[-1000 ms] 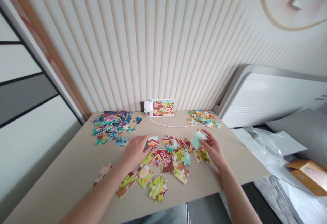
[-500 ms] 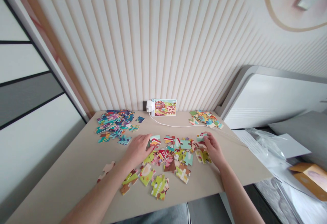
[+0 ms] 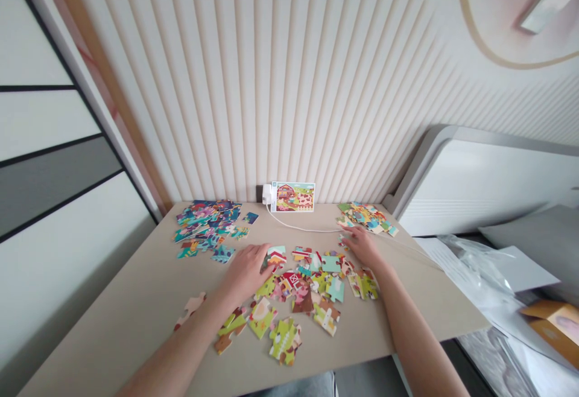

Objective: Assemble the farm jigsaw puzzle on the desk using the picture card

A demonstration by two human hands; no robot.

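Note:
My left hand (image 3: 248, 271) is closed on the edge of a puzzle piece (image 3: 277, 257) with a red and white roof on it, low over the table. Farther right, my right hand (image 3: 362, 245) reaches toward the back, its fingers round a small puzzle piece (image 3: 342, 241) that they mostly cover. Between the hands lies a loose cluster of farm pieces, among them a pale teal piece (image 3: 331, 263) and a red barn-door piece (image 3: 292, 279). Nearer to me are a green piece with a white fence (image 3: 284, 339) and a chicken piece (image 3: 262, 315).
A farm picture card (image 3: 295, 196) leans on the ribbed wall beside a white charger (image 3: 266, 193), whose cable (image 3: 307, 228) crosses the table. Dark blue pieces (image 3: 210, 219) are heaped at back left, yellow-green pieces (image 3: 366, 216) at back right. A bed (image 3: 506, 174) stands right.
My right hand has moved back and to the left, now covering most of its piece. My left hand stays by the roof piece. The whole view has shifted slightly.

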